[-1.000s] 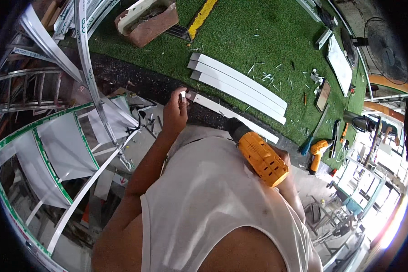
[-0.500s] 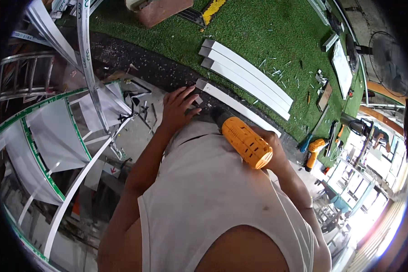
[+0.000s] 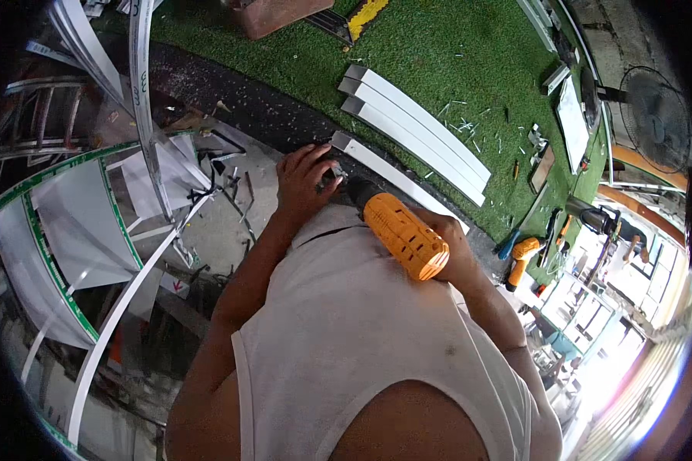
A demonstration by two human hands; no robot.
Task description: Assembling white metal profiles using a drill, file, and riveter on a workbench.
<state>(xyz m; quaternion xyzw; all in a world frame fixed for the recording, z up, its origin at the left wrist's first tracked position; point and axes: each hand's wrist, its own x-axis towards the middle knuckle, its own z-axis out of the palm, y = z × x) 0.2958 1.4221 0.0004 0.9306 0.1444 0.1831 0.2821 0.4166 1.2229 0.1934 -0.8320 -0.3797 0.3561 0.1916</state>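
An orange cordless drill [image 3: 404, 234] is in my right hand [image 3: 447, 237], its dark chuck pointing up and left. My left hand [image 3: 304, 178] is just ahead of the chuck, thumb and fingers drawn in around a small grey metal piece [image 3: 336, 172]. Its exact shape is mostly hidden by the fingers. Beside my left fingertips lies the end of a long white metal profile [image 3: 396, 180], which runs off to the right behind my right hand. The drill's tip and any bit on it are hard to make out.
More white profiles [image 3: 419, 127] lie side by side on green artificial turf [image 3: 407, 46], with scattered screws [image 3: 465, 119] beyond. A second orange drill [image 3: 523, 257] and a blue-handled screwdriver [image 3: 509, 244] are at the right. Tall metal strips and white green-edged panels [image 3: 77, 230] crowd the left.
The drill has shifted left, its chuck closer to my left hand. My left thumb and fingers have drawn together around the small metal piece. The whole view has turned slightly.
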